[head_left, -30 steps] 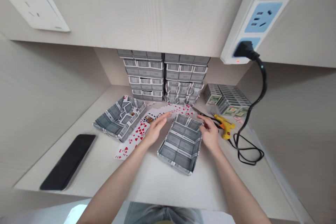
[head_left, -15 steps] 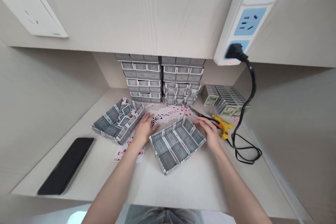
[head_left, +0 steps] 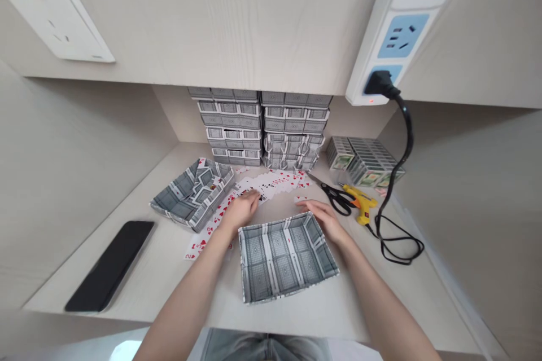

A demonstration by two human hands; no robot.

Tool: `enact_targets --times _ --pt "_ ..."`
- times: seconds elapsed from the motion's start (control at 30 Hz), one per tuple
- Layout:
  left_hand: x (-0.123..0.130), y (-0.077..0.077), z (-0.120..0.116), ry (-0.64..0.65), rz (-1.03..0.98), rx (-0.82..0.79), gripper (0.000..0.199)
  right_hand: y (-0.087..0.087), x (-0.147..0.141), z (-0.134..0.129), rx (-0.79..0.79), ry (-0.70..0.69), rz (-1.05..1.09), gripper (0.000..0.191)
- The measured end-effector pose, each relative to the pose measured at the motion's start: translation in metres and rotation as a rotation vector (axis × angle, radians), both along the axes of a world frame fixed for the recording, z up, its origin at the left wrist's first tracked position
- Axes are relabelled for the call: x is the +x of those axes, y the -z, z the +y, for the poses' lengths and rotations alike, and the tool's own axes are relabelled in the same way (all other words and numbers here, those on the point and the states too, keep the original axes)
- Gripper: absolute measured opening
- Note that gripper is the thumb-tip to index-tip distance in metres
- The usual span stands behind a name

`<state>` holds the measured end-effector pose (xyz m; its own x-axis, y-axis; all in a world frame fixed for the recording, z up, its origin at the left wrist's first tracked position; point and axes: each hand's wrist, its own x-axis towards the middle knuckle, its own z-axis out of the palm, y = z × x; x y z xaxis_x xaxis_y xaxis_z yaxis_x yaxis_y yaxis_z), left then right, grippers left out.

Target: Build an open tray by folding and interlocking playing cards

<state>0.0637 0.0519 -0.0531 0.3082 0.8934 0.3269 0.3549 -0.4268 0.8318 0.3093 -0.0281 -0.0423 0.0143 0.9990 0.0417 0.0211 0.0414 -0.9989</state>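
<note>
An open box made of grey-backed playing cards [head_left: 288, 256] lies on the table in front of me. My left hand [head_left: 242, 210] is just beyond its back left corner, over the edge of the spread cards [head_left: 275, 183], fingers curled together; whether it holds a card is hidden. My right hand [head_left: 322, 217] is at the box's back right corner, its fingers stretched out towards the left and holding nothing. A second card box [head_left: 192, 194] with loose cards inside stands to the left.
Stacked card boxes [head_left: 260, 130] stand at the back. Scissors [head_left: 336, 197], a yellow glue gun [head_left: 359, 203] with a black cable and packed card decks [head_left: 366, 161] are on the right. A black phone [head_left: 110, 265] lies left. A power strip [head_left: 392, 34] hangs above.
The front box has moved nearer to me and turned. My right hand has moved left and the scissors' handles now show. My left hand has shifted right, and its fingers have drawn together.
</note>
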Motion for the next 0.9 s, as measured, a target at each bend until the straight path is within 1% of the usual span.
enact_targets --times 0.07,0.2,0.27,0.33,0.43,0.5,0.6,0.67,0.73,0.8,0.83,0.9 --pt "0.001 -0.004 -0.003 -0.061 -0.012 0.082 0.020 0.004 -0.001 0.002 -0.010 0.022 -0.045 0.041" --pt "0.003 -0.009 -0.011 -0.241 0.083 0.295 0.024 0.016 0.000 0.011 -0.017 0.140 -0.062 0.044" --pt "0.005 -0.007 -0.013 -0.313 0.094 0.319 0.022 0.021 0.000 0.015 -0.013 0.187 -0.049 0.043" --pt "0.009 -0.003 -0.014 -0.317 0.075 0.300 0.019 0.023 -0.001 0.020 -0.020 0.209 -0.033 0.041" --pt "0.017 0.003 -0.014 -0.255 0.009 0.239 0.016 0.025 -0.006 0.028 -0.060 0.269 -0.058 0.039" --pt "0.021 0.002 -0.015 -0.197 -0.057 0.181 0.016 0.026 -0.009 0.035 -0.102 0.325 -0.115 0.035" --pt "0.024 -0.011 -0.017 -0.040 -0.163 0.120 0.014 0.026 -0.012 0.043 -0.140 0.376 -0.173 0.029" --pt "0.028 -0.023 -0.017 0.082 -0.210 0.113 0.013 0.025 -0.012 0.046 -0.115 0.386 -0.142 0.028" --pt "0.033 -0.035 -0.017 0.175 -0.217 0.085 0.013 0.022 -0.010 0.047 -0.070 0.350 -0.071 0.030" --pt "0.041 -0.041 -0.015 0.250 -0.225 0.011 0.013 0.018 -0.009 0.047 -0.036 0.277 -0.014 0.033" --pt "0.046 -0.042 -0.014 0.299 -0.237 -0.032 0.012 0.016 -0.008 0.047 -0.022 0.240 -0.005 0.035" --pt "0.055 -0.041 -0.011 0.440 -0.249 -0.117 0.012 0.011 -0.008 0.045 0.025 0.190 -0.029 0.036"
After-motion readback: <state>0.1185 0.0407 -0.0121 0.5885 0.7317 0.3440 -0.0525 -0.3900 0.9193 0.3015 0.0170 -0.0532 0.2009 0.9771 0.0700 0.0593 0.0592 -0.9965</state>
